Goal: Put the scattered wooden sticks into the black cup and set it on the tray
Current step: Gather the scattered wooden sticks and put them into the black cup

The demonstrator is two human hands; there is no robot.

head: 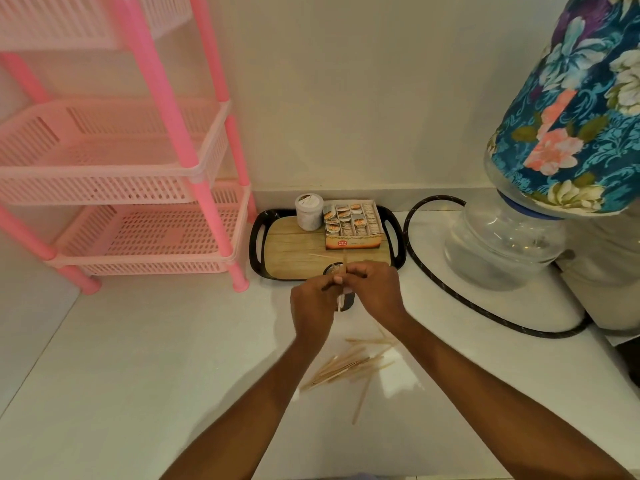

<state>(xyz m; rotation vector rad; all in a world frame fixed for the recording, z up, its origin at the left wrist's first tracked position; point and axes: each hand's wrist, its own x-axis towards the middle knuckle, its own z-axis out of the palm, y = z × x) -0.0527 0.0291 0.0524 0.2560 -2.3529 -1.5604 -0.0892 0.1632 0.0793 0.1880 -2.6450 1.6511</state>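
The black cup (348,302) stands on the white counter just in front of the tray (257,244), mostly hidden behind my hands. My left hand (313,303) and my right hand (377,292) meet above the cup, fingers pinched together on a few thin wooden sticks (341,284) that point down into it. One more stick (320,256) lies on the tray's wooden surface. A loose pile of wooden sticks (349,367) lies scattered on the counter between my forearms, nearer to me.
On the tray stand a white jar (309,212) and an open box of sachets (353,225). A pink plastic rack (138,188) is at the left. A black hose (446,292) loops toward a water bottle with a floral cover (519,216) at the right.
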